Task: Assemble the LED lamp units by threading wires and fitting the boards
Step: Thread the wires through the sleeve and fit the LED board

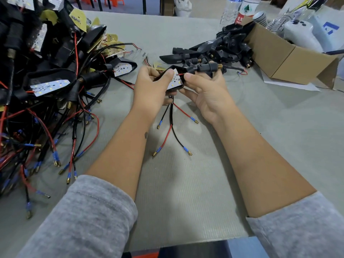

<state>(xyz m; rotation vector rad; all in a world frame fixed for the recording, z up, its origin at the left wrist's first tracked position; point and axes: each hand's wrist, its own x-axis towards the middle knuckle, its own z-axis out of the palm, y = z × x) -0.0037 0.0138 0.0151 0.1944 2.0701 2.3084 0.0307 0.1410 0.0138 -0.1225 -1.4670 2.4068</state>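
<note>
Head view: both hands, left (149,86) and right (204,90), clamped on a glossy black wedge-shaped lamp housing (175,79).

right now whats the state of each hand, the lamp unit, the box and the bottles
left hand: grips lamp unit
right hand: grips lamp unit
lamp unit: held above table, board in housing, wires hanging
cardboard box: open
bottles: upright

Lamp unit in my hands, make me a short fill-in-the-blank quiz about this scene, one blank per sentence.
1. Both hands hold one black lamp housing with a white ____ board in it.
2. The wires hanging below the hands end in ____ metal tips.
3. The cardboard box sits on the person's ____ side.

Missing words: LED; gold; right
</note>
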